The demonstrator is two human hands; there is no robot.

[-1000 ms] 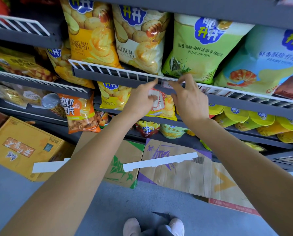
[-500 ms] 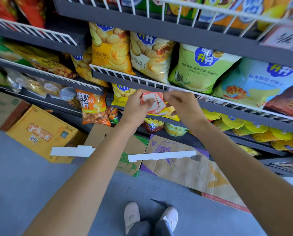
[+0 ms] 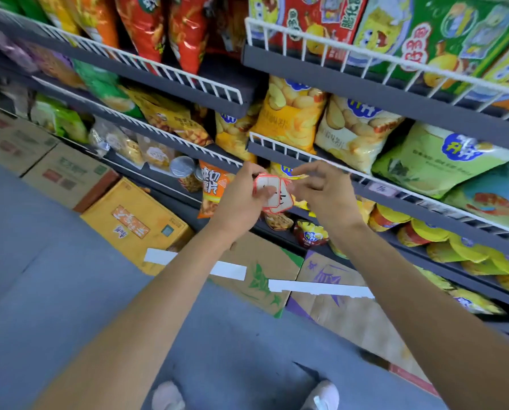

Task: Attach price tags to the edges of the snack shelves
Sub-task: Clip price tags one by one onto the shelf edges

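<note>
Head view: a person stands at snack shelves, both forearms reaching forward, hands meeting just below a wire-fronted shelf.
Left hand (image 3: 241, 199): clenched around a small stack of price tags (image 3: 272, 193), white cards with red borders, fanned slightly toward the right.
Right hand (image 3: 324, 193): fingers (image 3: 302, 176) curled and pinched together just beside the right side of the stack; blurred, so whether they already grip a single tag cannot be told.
Task's thing: the tags sit between the two hands, in front of and a little below the shelf edge (image 3: 330, 170).
Key relation: the grey shelf edge lies up and beyond the fingers, its long axis running from upper left down to the right; the right hand is the nearer one to it.
Already placed: a tag on the rail (image 3: 381, 189) shows farther right along the same edge.
Stock above: potato chip bags (image 3: 288, 113) stand behind the white wire guard.
Likely step: separating one tag from the stack.
Next move calls for: lifting a tag up to the rail, held level with the edge.
</note>
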